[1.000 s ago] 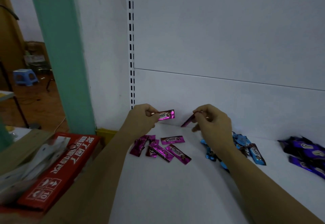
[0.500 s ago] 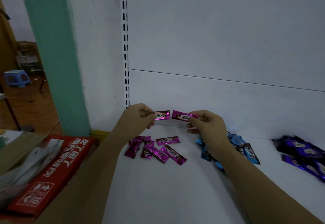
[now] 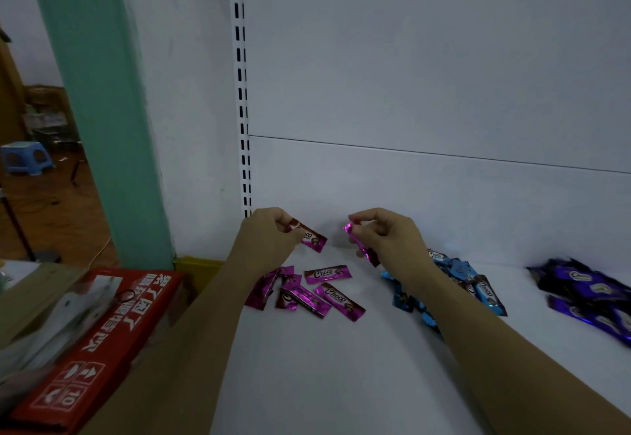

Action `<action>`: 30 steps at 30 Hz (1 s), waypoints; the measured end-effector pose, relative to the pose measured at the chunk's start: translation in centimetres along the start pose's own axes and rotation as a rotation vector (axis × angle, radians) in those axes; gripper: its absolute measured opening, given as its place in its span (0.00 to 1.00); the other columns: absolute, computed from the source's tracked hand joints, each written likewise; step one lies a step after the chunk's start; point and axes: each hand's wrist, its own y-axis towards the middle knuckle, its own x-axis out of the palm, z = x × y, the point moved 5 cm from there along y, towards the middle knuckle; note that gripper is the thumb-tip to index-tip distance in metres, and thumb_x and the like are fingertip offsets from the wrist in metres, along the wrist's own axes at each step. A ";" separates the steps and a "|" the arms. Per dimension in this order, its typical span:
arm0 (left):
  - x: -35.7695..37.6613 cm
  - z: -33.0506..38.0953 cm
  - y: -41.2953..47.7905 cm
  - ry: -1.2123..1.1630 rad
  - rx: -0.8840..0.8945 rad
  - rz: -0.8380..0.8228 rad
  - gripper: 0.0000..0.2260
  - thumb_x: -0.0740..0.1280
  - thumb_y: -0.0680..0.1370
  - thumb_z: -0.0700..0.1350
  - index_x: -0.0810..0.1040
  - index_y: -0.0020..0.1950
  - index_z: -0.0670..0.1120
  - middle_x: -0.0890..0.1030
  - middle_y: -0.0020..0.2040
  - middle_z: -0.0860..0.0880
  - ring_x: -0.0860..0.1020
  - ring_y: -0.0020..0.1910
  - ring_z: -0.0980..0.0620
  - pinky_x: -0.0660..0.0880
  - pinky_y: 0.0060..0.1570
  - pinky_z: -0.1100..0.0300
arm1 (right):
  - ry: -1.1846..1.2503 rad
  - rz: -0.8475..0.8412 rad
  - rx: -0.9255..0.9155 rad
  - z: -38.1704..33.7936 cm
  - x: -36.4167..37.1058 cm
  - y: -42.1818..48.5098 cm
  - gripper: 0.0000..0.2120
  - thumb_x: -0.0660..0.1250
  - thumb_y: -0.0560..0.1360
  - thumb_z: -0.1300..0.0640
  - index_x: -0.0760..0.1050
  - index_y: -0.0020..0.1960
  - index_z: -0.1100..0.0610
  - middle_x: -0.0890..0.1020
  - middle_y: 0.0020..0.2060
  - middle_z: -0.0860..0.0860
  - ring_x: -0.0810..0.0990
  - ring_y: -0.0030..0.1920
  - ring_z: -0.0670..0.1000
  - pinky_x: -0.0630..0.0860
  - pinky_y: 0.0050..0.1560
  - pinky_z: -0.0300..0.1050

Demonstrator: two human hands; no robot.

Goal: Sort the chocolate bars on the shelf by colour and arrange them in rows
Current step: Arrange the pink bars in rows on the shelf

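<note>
My left hand [image 3: 264, 236] pinches one end of a magenta chocolate bar [image 3: 312, 238] near the back wall, its free end tilted down to the right. My right hand [image 3: 387, 236] pinches a second magenta bar [image 3: 362, 247] by its top end, hanging nearly upright. Below them several magenta bars [image 3: 319, 293] lie loose on the white shelf [image 3: 341, 366]. A heap of blue bars [image 3: 457, 284] lies partly hidden behind my right forearm. Purple bars [image 3: 590, 294] are piled at the far right.
A red cardboard box [image 3: 92, 349] with other packaging lies left of the shelf. A slotted upright [image 3: 241, 93] runs up the white back panel. A green pillar [image 3: 99, 110] stands at the left, with a blue stool [image 3: 25, 158] on the floor beyond.
Both bars were held level and end to end half a second ago. Now the left bar tips down to the right and the right bar hangs nearly vertical. The hands have moved slightly apart.
</note>
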 end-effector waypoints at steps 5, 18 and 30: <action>1.5 -0.4 -0.1 0.384 0.119 -0.110 0.17 0.66 0.78 0.49 0.73 0.65 0.47 0.76 0.60 0.48 0.72 0.58 0.49 0.71 0.58 0.54 | 0.026 0.050 0.096 1.4 0.0 1.1 0.20 0.55 0.82 0.46 0.80 0.56 0.56 0.85 0.50 0.53 0.83 0.50 0.51 0.79 0.54 0.47; 2.8 -0.2 -1.3 0.523 0.206 -0.437 0.14 0.58 0.82 0.48 0.76 0.66 0.51 0.76 0.64 0.50 0.74 0.60 0.51 0.70 0.61 0.56 | 0.140 -0.164 0.236 -0.1 -0.2 -1.6 0.32 0.43 0.82 0.39 0.79 0.60 0.58 0.82 0.58 0.56 0.81 0.56 0.53 0.74 0.62 0.49; 3.8 -0.7 -1.0 0.618 0.187 -0.476 0.16 0.53 0.83 0.45 0.73 0.69 0.51 0.74 0.66 0.49 0.73 0.62 0.49 0.62 0.70 0.52 | -0.918 -0.341 -0.148 0.3 4.3 -2.3 0.21 0.43 0.83 0.44 0.73 0.50 0.50 0.80 0.47 0.49 0.73 0.51 0.54 0.72 0.53 0.53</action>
